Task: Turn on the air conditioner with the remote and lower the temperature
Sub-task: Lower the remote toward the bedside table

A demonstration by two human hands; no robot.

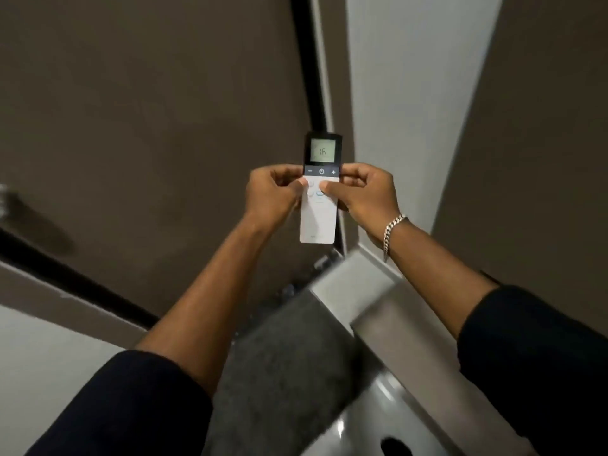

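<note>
A slim white remote (318, 222) with a dark top is held upright in front of me at arm's length, between both hands. Its small screen (323, 151) is lit and reads 16. Below the screen sits a dark strip with a minus key, a power key and a plus key. My left hand (274, 197) grips the remote's left edge, thumb on a round white button. My right hand (363, 197) grips the right edge, thumb resting on the buttons just under the dark strip. A silver chain bracelet (393, 230) circles my right wrist. No air conditioner is in view.
Brown wall panels (148, 110) and a pale panel (411, 93) fill the background, split by a dark vertical gap (312, 77). Below my arms lie a grey textured surface (286, 357) and a shiny metal ledge (394, 324).
</note>
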